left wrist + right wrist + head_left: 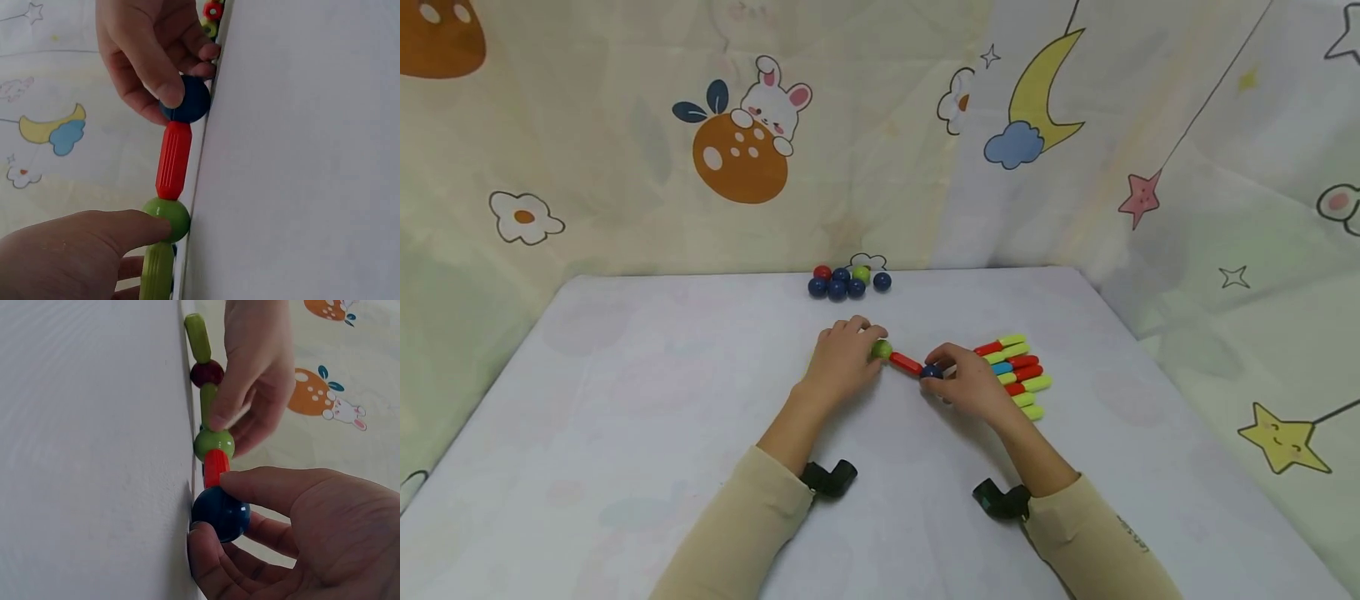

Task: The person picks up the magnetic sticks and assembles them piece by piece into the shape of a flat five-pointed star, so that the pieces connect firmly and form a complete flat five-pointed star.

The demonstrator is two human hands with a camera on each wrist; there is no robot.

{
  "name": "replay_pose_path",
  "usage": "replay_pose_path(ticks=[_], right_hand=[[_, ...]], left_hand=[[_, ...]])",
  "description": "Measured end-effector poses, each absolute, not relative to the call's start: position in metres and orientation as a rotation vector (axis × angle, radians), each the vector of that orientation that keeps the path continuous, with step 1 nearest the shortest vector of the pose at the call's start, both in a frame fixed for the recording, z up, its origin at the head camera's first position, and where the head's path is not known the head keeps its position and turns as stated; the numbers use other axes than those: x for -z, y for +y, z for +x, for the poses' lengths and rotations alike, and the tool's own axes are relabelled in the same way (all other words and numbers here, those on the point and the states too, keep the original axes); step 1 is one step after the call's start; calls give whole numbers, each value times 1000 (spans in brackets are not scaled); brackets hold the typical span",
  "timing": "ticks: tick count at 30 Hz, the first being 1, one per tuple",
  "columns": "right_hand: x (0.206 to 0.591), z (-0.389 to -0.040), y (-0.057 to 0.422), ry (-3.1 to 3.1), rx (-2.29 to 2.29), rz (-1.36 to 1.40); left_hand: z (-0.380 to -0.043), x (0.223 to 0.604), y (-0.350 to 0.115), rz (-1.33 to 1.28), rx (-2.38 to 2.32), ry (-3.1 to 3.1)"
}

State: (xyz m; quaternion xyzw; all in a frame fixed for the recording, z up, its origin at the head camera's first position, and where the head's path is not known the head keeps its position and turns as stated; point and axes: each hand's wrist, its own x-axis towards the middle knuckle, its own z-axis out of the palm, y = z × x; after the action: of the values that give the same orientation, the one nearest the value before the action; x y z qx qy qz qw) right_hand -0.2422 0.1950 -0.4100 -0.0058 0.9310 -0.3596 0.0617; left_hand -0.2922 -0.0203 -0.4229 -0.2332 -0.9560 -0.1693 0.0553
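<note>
My right hand (968,382) grips a dark blue ball (220,514) between thumb and fingers, its thumb by the end of a red ribbed rod (906,363). That rod runs from the blue ball to a green ball (170,219). My left hand (844,357) pinches the green ball, thumb pressed on its side. Beyond it the joined row continues in the right wrist view with a green rod (208,403), a dark red ball (207,374) and another green rod (198,337). In the head view my left hand hides that part of the row.
Near the table's back edge sit several loose balls (837,290), mostly dark blue, with a red and a green one. Right of my right hand lies a group of red, green and blue rods (1026,382). A patterned cloth (880,167) hangs behind the white table (647,417).
</note>
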Motion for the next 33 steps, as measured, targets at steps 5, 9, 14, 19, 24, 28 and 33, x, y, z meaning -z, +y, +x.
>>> replay_pose_path(ticks=[5,9,14,19,24,28,33], right_hand=[[410,-244,195,2826,1086,-31],[411,-246,195,2844,1088,-45],[409,-246,196,2844,1141,-49],[408,-247,196,2809,1203,-59],[407,-247,197,2821,1219,-84],[404,-246,201,2912,1164,-141],[399,-247,211,3085,939,-204]], left_hand=[[-295,421,-30,-672,484,-2959],[-293,418,-36,-686,448,-2980],[-289,412,-42,-667,425,-3024],[-288,410,-49,-632,410,-3078],[-286,409,-52,-618,431,-3091],[-284,408,-55,-596,454,-3095],[-282,409,-63,-537,503,-3127]])
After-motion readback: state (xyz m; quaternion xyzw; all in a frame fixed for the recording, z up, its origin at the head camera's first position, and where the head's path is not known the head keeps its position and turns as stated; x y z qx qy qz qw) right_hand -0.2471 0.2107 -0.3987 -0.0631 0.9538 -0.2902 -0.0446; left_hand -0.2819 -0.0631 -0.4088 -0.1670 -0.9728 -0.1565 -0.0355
